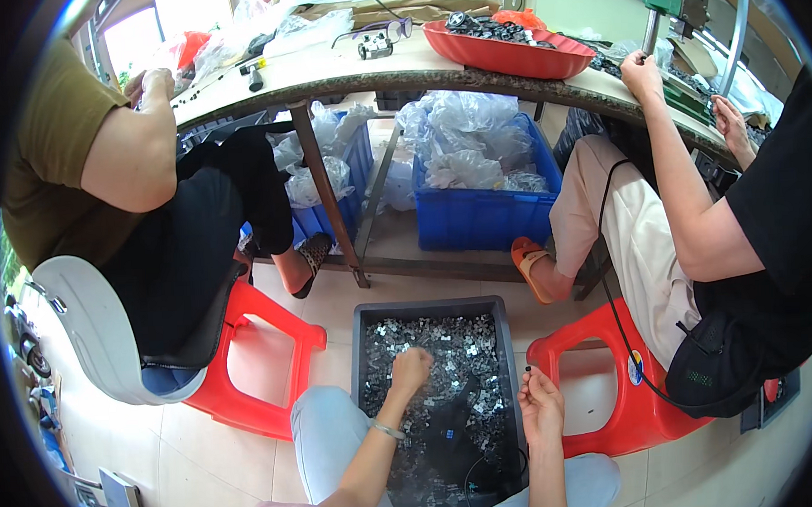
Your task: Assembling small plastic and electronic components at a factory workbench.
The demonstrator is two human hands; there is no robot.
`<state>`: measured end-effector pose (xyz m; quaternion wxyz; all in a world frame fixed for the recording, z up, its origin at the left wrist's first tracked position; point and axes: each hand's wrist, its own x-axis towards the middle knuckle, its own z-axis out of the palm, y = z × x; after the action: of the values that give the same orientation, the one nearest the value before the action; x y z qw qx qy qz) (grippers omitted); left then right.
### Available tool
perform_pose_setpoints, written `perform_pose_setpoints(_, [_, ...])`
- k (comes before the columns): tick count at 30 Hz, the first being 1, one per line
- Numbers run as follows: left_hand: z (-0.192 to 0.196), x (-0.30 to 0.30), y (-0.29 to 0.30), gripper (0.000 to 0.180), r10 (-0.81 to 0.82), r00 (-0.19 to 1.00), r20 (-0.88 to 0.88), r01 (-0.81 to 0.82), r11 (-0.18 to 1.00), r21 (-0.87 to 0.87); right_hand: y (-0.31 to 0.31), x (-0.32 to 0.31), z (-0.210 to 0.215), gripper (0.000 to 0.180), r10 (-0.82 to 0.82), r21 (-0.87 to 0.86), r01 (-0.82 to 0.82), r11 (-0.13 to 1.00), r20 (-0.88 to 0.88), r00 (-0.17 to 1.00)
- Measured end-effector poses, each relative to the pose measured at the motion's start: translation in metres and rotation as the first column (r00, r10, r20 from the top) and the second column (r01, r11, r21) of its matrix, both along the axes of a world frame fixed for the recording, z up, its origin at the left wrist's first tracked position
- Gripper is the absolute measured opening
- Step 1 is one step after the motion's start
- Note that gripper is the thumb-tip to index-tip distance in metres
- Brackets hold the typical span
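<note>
Between my knees a dark grey rectangular tray (pixel 509 340) holds a mass of small black and silvery parts (pixel 469 341). My left hand (pixel 411 371) is over the parts in the tray's left half, fingers curled together; whatever it pinches, if anything, is hidden. Beside the tray's right rim, my right hand (pixel 541 402) is raised with thumb and fingertips pinching a tiny black part (pixel 528 369). A bare, darker patch of the tray floor shows toward its near end.
Red plastic stools (pixel 248 369) flank the tray, with co-workers seated left and right at the workbench (pixel 326 80). Blue crates (pixel 481 218) of clear plastic bags stand under it. A red bowl (pixel 515 63) of black parts sits on top. A black cable (pixel 611 281) hangs at right.
</note>
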<state>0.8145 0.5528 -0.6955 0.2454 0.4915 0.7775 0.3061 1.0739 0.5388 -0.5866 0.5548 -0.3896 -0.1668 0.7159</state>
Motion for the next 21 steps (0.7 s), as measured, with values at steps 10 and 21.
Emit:
perform_pose_setpoints(10, [0.11, 0.003, 0.0, 0.015, -0.162, 0.447, 0.88, 0.04, 0.986, 0.161, 0.021, -0.022, 0.017, 0.026, 0.115, 0.19, -0.14, 0.972, 0.139, 0.984])
perform_pose_setpoints(21, [0.149, 0.012, -0.027, 0.05, -0.243, -0.42, 0.875, 0.034, 0.959, 0.282, 0.003, -0.01, 0.0, 0.024, 0.127, 0.161, -0.136, 0.978, 0.063, 0.99])
